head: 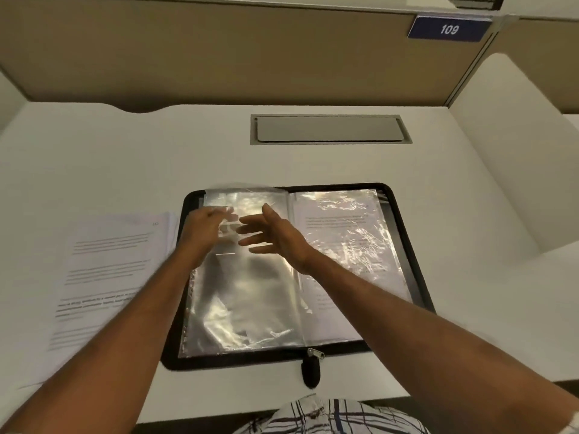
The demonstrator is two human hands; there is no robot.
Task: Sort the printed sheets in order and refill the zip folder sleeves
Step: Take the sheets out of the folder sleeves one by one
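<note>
The empty sleeve [250, 292] in the open zip folder [244, 361] looks thin, limp and slippery, so I judge it is best pinched at its top mouth. My right hand [275, 236] hovers spread. My left hand [203, 227] blurs at that edge, and I cannot tell its grip. The printed sheets [109, 261] lie just left.

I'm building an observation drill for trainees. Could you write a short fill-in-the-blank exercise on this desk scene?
1. The stack of printed sheets lies on the desk to the ____ of the open zip folder.
2. The blue sign on the partition reads ____.
3. A printed sheet sits inside the sleeve on the folder's ____ side.

Missing words: left; 109; right.
</note>
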